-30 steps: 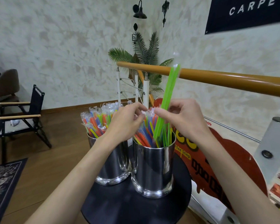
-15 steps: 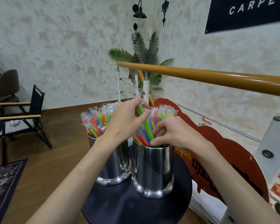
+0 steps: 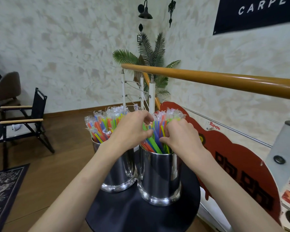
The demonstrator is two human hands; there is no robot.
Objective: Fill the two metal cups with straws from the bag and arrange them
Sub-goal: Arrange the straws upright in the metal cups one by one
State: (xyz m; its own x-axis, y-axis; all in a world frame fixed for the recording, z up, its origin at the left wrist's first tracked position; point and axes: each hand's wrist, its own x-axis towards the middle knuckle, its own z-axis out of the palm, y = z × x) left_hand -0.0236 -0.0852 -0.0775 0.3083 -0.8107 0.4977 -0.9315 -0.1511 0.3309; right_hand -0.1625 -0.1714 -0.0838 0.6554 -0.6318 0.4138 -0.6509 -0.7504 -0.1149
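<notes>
On the round black surface (image 3: 124,215), both hands' fingers are curled into the colourful wrapped straws (image 3: 157,128) in the right shiny metal cup (image 3: 159,178): left hand (image 3: 131,131), right hand (image 3: 181,136).

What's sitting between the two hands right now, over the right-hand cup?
In the head view, upright wrapped straws of the right cup fill the gap between the left hand and the right hand; both sets of fingers curl into them.

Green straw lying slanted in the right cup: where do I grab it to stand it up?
Pinch the green straw at mid-shaft, from above and the near side. It leans across the right cup; its upper end sits behind the left hand, its foot is buried.
</notes>
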